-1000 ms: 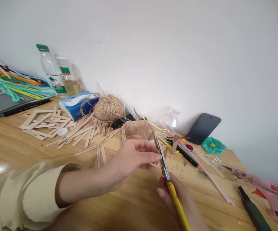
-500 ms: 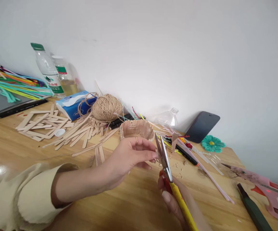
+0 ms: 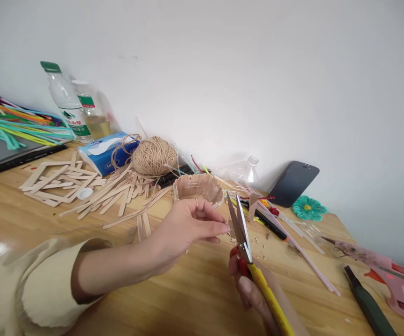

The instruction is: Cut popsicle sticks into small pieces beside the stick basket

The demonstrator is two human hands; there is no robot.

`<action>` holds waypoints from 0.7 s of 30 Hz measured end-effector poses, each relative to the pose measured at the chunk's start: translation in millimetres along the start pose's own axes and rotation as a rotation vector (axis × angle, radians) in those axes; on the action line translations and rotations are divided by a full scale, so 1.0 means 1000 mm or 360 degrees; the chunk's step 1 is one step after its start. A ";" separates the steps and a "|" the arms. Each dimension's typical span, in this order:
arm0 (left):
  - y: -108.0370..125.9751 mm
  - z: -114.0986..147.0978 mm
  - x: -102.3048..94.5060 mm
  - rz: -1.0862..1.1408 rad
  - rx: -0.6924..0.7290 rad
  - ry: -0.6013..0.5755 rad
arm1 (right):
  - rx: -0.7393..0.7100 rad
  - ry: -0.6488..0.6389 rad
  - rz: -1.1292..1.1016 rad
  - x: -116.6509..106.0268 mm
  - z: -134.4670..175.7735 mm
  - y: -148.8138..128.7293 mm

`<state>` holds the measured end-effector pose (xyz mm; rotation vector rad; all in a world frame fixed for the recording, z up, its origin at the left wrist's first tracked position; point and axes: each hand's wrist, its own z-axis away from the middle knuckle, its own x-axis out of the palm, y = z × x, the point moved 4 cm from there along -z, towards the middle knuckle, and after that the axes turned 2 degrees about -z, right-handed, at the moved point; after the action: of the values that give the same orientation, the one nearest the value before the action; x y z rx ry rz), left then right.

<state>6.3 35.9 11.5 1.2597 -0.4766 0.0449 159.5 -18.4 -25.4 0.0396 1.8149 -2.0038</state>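
My right hand (image 3: 252, 291) grips scissors (image 3: 245, 249) with a yellow handle and a red handle. Their blades point away from me and stand a little apart. Just left of them, the thumb and fingers of my left hand (image 3: 191, 226) are pinched together at a tiny bit beside the blades, too small to name. Behind my left hand sits a small wooden bowl-like piece (image 3: 199, 187) with a beaded-looking rim, its lower front hidden by the hand. Small wood chips (image 3: 263, 245) lie scattered around the scissors.
Loose craft sticks (image 3: 117, 193), a twine ball (image 3: 154, 156) and a blue tissue pack (image 3: 109, 151) lie left. Two bottles (image 3: 69, 105) stand behind. A phone (image 3: 294, 183) leans on the wall by a teal flower (image 3: 308, 207). A pink glue gun (image 3: 386, 270) lies right.
The scissor blades have opened slightly wider. My left fingers have drawn closer together beside them. The view has shifted slightly, and the objects on the table have not moved.
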 end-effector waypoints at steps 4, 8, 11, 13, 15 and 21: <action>-0.001 -0.001 0.000 0.0041 -0.0002 -0.0030 | -0.0025 -0.0052 0.0019 0.000 -0.001 0.005; -0.001 -0.003 0.000 0.0066 0.0030 -0.0071 | -0.0061 -0.0167 0.0053 -0.002 -0.005 0.012; -0.001 -0.003 -0.001 0.0078 0.0037 -0.0040 | -0.0068 -0.0239 0.0063 -0.003 -0.008 0.018; -0.001 -0.003 -0.002 0.0089 0.0023 -0.0008 | -0.0086 -0.0233 0.0071 -0.003 -0.008 0.024; -0.001 -0.002 -0.002 0.0099 0.0011 0.0010 | -0.0102 -0.0214 0.0093 -0.002 -0.009 0.032; 0.000 -0.001 0.001 0.0100 0.0043 0.0069 | -0.0062 -0.0269 0.0141 0.003 -0.016 0.062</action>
<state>7.0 36.4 11.8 1.2676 -0.4793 0.1321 173.7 -7.2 -86.7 -0.0586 1.7148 -1.8522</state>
